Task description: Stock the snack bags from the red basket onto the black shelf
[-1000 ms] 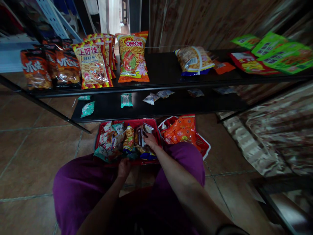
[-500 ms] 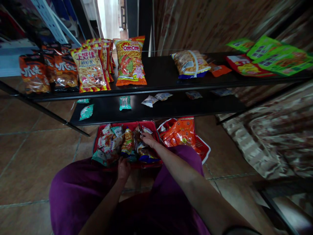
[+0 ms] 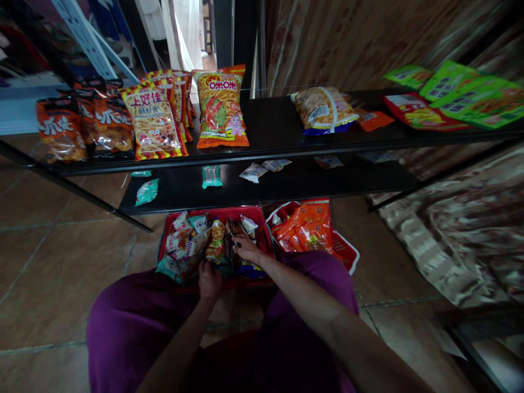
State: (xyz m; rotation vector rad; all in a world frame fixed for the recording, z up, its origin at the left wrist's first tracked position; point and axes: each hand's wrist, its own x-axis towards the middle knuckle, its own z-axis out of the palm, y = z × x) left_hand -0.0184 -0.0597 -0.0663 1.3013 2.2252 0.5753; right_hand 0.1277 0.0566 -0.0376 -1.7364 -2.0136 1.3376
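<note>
A red basket [image 3: 164, 232] packed with snack bags sits on the floor between my knees. My left hand [image 3: 210, 282] is at its near side, fingers curled against the lower end of a yellow snack bag [image 3: 216, 240], covering that end. My right hand [image 3: 246, 249] reaches in from the right, its fingers closed on a dark brown snack bag [image 3: 234, 230] beside the yellow one; the fingertips are partly hidden. White-and-red packets [image 3: 178, 243] and a teal packet [image 3: 167, 266] fill the left of the basket. A blue-edged bag [image 3: 250, 271] lies below my right hand.
A second red basket [image 3: 347, 254] with orange packets [image 3: 313, 226] stands to the right, touching my knee. Ahead is a black shelf [image 3: 266, 131] with upright chip bags [image 3: 221, 109] and flat green packets [image 3: 478, 95]. Its lower board [image 3: 176, 194] holds small packets [image 3: 212, 176].
My right hand has shifted left and toward me over the brown bag. My left hand has moved slightly up onto the yellow bag, which tilts a little. The view has shifted slightly.
</note>
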